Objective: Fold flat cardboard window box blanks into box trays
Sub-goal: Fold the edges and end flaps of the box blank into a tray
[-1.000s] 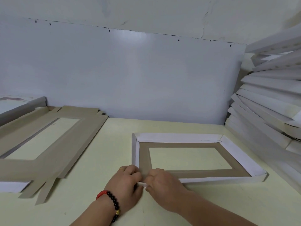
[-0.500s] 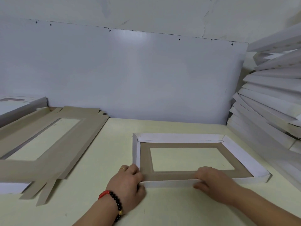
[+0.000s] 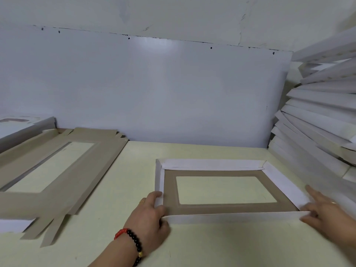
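Low in the centre-right of the frame, the box tray (image 3: pixel 227 189) lies on the table (image 3: pixel 221 245). Its near corners are pinched by the left hand (image 3: pixel 152 214) and the right hand (image 3: pixel 323 211), apparently so the front wall is kept upright.

Box tray (image 3: pixel 215 164): white walls, brown inside. Flat blanks (image 3: pixel 57 170) left: brown. Table (image 3: pixel 134 170): pale yellow. Bracelet (image 3: pixel 133 241): red, black beads.
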`<state>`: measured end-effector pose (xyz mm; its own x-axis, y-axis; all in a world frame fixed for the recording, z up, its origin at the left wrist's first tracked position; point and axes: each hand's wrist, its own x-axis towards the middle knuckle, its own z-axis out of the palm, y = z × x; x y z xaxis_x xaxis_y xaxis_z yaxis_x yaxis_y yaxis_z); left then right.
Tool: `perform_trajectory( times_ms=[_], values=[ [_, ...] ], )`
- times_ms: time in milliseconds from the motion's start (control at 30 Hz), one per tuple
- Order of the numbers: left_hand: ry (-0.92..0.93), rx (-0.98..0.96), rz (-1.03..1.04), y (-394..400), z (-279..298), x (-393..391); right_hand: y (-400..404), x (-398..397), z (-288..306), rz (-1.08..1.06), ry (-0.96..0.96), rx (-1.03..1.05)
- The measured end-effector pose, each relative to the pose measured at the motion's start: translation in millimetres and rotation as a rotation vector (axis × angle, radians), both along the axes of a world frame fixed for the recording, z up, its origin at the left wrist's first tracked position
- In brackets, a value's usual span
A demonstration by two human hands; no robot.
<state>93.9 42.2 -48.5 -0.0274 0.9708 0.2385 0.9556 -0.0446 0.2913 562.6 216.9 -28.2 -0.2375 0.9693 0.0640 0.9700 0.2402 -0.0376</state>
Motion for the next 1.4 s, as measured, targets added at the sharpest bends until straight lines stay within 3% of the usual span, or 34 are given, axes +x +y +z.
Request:
perform_trajectory(
  times_ms=[100, 267, 500, 600, 867, 933, 1000, 1167, 1300, 1400],
  values=[
    [-0.054, -0.075, 0.085, -0.3, 2.1, -2.2, 11.4, 31.9, -18.2, -0.026, 0.19, -0.059],
    [-0.094, -0.128, 0.136, 1.4, 11.8, -8.6, 23.6, 44.4, -30.8, 0.019, 0.108, 0.038],
    [0.129, -0.175, 0.171, 2.3, 18.7, -9.2, 20.7, 37.5, -18.8, 0.07, 0.026, 0.056],
    [0.121, -0.153, 0.204, -1.2, 17.6, -9.7, 10.7, 29.8, -10.7, 0.067, 0.02, 0.03],
    [-0.446, 0.004, 0.235, -14.3, 12.2, -29.3, -28.0, 6.1, -20.6, 0.023, 0.479, 0.108],
    [-0.56, 0.052, 0.263, -13.3, 13.2, -35.5, -41.9, -8.0, -17.4, 0.058, 0.514, 0.126],
    [-0.669, 0.118, 0.311, -12.6, 14.2, -43.2, -53.7, -18.3, -13.2, 0.113, 0.517, 0.16],
    [-0.949, 0.224, 0.456, -14.2, 10.4, -69.9, -88.7, -45.4, 24.9, 0.387, 0.406, 0.546],
    [-1.197, 0.302, 0.544, -14.5, 5.3, -87.3, -101.8, -68.0, 61.4, 0.624, 0.179, 0.654],
    [-1.326, 0.407, 0.55, -13.4, 2.6, -92.3, -107.8, -89.7, 98.3, 0.645, 0.171, 0.712]
  ],
)
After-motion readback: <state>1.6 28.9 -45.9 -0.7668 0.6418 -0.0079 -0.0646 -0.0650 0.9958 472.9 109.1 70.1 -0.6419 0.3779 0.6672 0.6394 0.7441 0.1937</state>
